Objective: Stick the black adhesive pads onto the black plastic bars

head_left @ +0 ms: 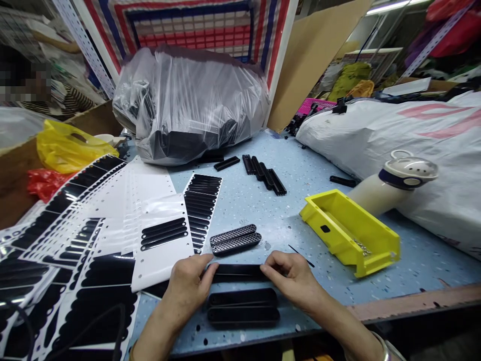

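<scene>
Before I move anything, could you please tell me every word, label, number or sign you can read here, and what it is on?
No text can be read for certain.
White sack: large red marks, perhaps lettering, cut off and distorted; unreadable.
Yellow bin: a dark patch, no legible text.
Held black piece: none visible.
Bottle: none I can make out.

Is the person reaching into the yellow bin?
No, the left hand and right hand are both at the ends of a black piece.
</scene>
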`<control>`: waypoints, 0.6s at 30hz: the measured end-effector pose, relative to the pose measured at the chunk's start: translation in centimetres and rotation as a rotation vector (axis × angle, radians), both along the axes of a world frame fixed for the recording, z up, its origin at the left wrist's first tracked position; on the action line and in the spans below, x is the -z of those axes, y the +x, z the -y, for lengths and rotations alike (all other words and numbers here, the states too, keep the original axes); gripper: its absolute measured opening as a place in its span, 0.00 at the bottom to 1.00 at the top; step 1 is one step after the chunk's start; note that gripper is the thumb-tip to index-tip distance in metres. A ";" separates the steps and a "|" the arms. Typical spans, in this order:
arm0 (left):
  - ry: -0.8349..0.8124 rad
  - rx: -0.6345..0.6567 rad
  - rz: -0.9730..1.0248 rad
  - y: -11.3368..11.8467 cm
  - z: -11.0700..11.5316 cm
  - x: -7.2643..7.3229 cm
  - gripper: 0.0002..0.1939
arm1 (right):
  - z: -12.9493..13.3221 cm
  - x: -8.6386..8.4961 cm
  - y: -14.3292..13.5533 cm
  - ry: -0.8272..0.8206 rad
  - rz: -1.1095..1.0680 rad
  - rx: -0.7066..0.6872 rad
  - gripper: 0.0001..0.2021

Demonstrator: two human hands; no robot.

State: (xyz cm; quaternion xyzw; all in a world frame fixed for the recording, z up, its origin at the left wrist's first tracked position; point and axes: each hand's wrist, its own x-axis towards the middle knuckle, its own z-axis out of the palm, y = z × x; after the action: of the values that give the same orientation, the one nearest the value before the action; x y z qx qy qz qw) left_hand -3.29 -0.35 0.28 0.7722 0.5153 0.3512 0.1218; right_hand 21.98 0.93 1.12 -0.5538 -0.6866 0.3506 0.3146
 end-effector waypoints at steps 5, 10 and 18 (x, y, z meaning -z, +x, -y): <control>-0.094 0.085 0.025 0.2 0.0 1.1 0.16 | -0.2 -0.2 -0.3 -0.042 0.010 0.015 0.13; -0.070 0.109 0.073 -0.2 -0.1 1.2 0.14 | -0.7 -0.1 -0.4 -0.087 0.035 0.000 0.12; -0.080 0.136 0.067 -0.4 -0.1 1.4 0.16 | -0.7 0.3 -0.3 0.043 0.314 -0.021 0.12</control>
State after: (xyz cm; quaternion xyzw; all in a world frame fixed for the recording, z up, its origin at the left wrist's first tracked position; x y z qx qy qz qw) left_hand -3.64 -0.20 -1.12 0.7876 0.4712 0.3468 0.1934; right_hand 21.68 1.66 0.84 -0.5876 -0.7405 0.2483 0.2112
